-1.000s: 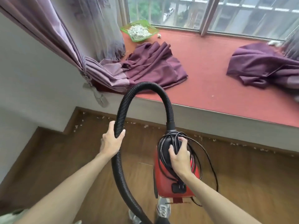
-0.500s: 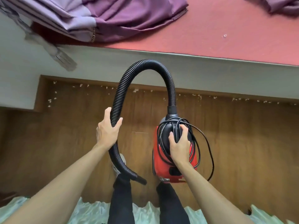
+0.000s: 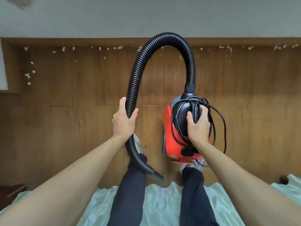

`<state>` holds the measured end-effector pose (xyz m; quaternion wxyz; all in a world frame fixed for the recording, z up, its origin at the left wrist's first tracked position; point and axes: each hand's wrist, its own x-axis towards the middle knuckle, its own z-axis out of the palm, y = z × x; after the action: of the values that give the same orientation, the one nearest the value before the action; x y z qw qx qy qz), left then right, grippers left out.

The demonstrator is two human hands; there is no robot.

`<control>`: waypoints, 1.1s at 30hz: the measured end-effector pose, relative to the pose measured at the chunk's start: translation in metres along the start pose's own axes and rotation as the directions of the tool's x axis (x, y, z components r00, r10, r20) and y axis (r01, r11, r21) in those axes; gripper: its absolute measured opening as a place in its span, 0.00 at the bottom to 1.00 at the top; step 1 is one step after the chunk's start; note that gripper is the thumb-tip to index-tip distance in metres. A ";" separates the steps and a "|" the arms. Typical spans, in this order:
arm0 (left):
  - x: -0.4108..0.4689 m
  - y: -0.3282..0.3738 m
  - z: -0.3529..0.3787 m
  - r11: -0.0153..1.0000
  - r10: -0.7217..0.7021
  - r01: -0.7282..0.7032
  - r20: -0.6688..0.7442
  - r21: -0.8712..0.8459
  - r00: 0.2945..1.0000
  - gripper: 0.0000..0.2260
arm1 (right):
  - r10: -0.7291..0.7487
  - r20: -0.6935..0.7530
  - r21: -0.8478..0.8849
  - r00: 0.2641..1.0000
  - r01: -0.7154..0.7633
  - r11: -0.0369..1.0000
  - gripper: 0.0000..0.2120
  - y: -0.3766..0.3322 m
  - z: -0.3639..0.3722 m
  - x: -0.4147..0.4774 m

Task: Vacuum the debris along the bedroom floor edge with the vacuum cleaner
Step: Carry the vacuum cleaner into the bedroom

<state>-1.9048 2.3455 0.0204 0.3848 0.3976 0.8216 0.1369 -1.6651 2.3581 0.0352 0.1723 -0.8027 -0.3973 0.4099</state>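
A red vacuum cleaner (image 3: pixel 175 141) with a black top hangs above the wooden floor, and my right hand (image 3: pixel 197 126) grips its top handle, where a black power cord (image 3: pixel 219 121) is wound in loose loops. Its ribbed black hose (image 3: pixel 162 36) arches up from the body and curves down to the left. My left hand (image 3: pixel 123 122) grips the hose partway down. The hose's open end (image 3: pixel 157 175) points down beside my left leg. Small pale debris (image 3: pixel 63 49) lies scattered along the floor edge under the grey ledge wall and in the left corner.
A brown skirting strip (image 3: pixel 81 40) runs along the base of the grey ledge wall (image 3: pixel 97 18). A bed with pale green sheets (image 3: pixel 162 203) lies right behind my legs. A dark piece of furniture (image 3: pixel 11 190) sits at the lower left. Wooden floor (image 3: pixel 81 103) stretches between.
My view has tilted further down: the red window seat and purple curtains have left the frame. The vacuum and hose are nearer the floor edge, held in the same grips.
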 end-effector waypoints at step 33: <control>0.047 -0.093 0.151 0.969 -0.244 0.243 -0.043 -0.039 0.969 0.15 | -0.012 0.101 0.031 0.995 0.009 0.999 0.22 0.136 0.067 0.051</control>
<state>-1.8623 2.3090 -0.1544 0.3855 0.2839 0.8708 0.1118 -1.6332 2.3097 -0.1141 0.1662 -0.7763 -0.4034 0.4549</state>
